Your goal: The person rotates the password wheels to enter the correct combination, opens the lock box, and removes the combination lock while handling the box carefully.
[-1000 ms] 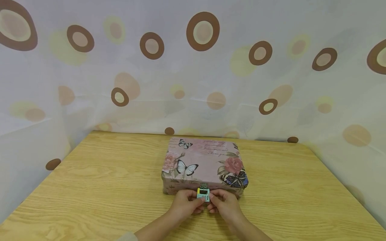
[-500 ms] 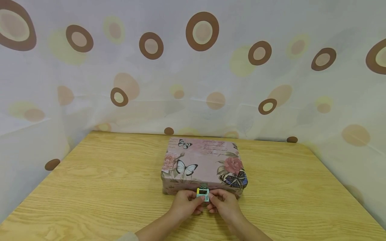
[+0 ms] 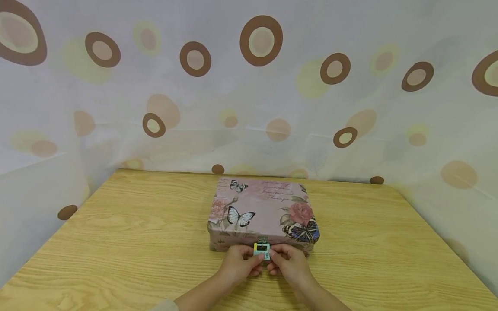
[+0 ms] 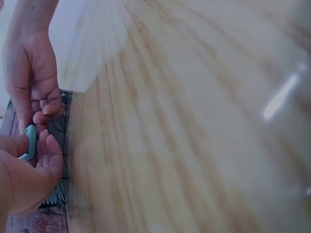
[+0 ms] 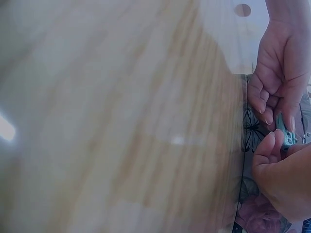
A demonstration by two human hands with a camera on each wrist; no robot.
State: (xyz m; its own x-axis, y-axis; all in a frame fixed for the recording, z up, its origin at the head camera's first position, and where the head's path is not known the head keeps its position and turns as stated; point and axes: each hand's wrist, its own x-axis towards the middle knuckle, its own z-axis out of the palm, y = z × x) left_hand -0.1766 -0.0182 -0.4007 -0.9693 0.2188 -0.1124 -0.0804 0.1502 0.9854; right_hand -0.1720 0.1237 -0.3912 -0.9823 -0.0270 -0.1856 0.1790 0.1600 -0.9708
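Note:
A pink hinged box (image 3: 260,207) printed with flowers and butterflies lies closed, its metal clasp (image 3: 263,239) facing me. From the clasp hangs a small light-blue combination padlock (image 3: 263,252) with a yellow edge. My left hand (image 3: 236,263) pinches its left side, thumb on the front face. On the right, my right hand (image 3: 293,264) pinches the other side, thumb beside the number dials. In the left wrist view the padlock (image 4: 31,141) shows between both hands' fingertips. The right wrist view shows its dial side (image 5: 288,138), partly covered by fingers.
The box stands on a wooden table (image 3: 136,233) with a light grain. Behind and at both sides hangs a pale curtain (image 3: 218,99) with brown rings and pastel spots.
Both hands keep their pinch on the padlock, and the box stays put. The left thumb shifts slightly over the padlock's face, covering more of the dials than a second ago.

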